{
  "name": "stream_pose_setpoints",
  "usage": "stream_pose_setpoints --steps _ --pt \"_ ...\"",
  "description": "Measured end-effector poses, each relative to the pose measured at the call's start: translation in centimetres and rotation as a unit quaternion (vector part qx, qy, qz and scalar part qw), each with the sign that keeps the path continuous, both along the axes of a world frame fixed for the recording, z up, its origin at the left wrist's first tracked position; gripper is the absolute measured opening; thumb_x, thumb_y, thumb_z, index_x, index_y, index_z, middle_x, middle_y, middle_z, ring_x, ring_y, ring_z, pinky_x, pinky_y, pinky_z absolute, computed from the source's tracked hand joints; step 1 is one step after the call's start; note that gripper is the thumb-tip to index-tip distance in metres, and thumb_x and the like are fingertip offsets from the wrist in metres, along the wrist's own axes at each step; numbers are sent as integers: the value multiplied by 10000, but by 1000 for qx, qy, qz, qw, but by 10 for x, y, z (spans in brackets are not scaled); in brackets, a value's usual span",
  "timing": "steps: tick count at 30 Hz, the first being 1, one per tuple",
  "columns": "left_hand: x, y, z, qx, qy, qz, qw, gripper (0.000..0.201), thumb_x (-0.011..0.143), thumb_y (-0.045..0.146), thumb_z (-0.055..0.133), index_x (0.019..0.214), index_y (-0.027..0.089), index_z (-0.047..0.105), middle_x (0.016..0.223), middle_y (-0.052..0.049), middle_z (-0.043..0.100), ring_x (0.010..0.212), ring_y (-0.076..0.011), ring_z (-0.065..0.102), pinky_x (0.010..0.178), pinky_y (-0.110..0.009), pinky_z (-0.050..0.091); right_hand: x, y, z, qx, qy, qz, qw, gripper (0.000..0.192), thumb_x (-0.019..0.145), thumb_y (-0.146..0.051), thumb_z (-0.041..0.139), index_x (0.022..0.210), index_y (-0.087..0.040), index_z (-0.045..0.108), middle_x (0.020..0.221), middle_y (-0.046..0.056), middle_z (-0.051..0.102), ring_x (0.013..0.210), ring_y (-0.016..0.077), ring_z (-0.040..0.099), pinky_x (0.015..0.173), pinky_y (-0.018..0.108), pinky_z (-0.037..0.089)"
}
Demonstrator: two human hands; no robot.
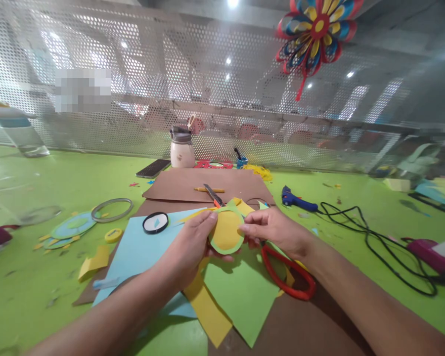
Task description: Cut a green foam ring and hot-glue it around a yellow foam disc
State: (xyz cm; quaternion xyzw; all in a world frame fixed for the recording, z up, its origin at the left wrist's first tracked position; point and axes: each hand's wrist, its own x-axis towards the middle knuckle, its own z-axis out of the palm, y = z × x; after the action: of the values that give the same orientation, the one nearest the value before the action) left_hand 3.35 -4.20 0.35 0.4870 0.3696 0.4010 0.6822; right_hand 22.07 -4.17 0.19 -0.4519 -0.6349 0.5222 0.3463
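Observation:
A round yellow paper disc with a light green rim (227,230) is held between my two hands above the table. My left hand (198,230) grips its left side, thumb on the front and fingers behind. The thumb and fingers of my right hand (265,226) pinch its right edge. Beneath the hands lie a light green paper sheet (243,291), a yellow paper strip (211,311) and a light blue sheet (133,247). Scissors with red handles (287,277) rest under my right wrist, partly hidden. A craft knife (213,194) lies behind the disc.
Brown card (207,178) covers the middle of the green table. On the right are a blue glue gun (298,199) and a looping black cord (363,227). Rings, a tape roll (113,235) and paper flowers (74,225) lie left. A white bottle (182,151) and phone (154,168) stand behind.

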Motion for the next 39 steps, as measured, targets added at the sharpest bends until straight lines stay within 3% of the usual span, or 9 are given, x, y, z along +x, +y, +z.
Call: stream_pose_setpoints --steps 11,19,23,28,34,39 --pt "-1 -1 1 -10 -16 -14 1000 322 836 309 511 1086 128 606 951 -143 703 785 -261 674 537 -354 581 -1 -1 0 -21 0 -7 1000 297 727 -415 691 633 -143 619 563 -11 614 461 84 542 473 215 421" --pt "-3 -1 5 -37 -37 -56 997 506 867 496 381 1112 117 611 944 -169 704 747 -255 671 571 -369 581 -1 -2 1 -28 1 -13 1000 297 712 -410 705 625 -140 618 565 -4 626 444 82 549 451 209 421" --pt "-2 0 4 -30 -36 -67 997 485 865 483 400 1097 117 618 945 -170 703 764 -246 669 579 -348 579 -1 -2 2 -31 -1 -11 999 318 704 -432 706 624 -138 615 549 -5 624 435 81 545 449 209 427" --pt "-2 1 -1 -9 -3 -36 999 347 856 339 477 1102 131 606 969 -151 696 749 -240 664 561 -364 573 0 -2 3 -37 -6 -5 999 303 720 -417 693 623 -142 612 559 -1 631 431 82 547 446 215 433" --pt "-3 2 -1 -4 3 2 1000 348 833 360 509 1062 128 632 947 -133 706 787 -238 666 615 -315 533 0 -3 2 -40 -6 2 999 295 725 -415 691 640 -139 628 555 -6 619 430 80 532 440 213 422" --pt "-3 3 1 -13 -18 10 1000 354 818 342 527 1065 112 631 877 -121 723 787 -254 670 672 -354 520 -3 -2 -4 -50 4 2 999 301 687 -423 724 642 -142 625 549 -12 619 430 83 539 443 214 420"
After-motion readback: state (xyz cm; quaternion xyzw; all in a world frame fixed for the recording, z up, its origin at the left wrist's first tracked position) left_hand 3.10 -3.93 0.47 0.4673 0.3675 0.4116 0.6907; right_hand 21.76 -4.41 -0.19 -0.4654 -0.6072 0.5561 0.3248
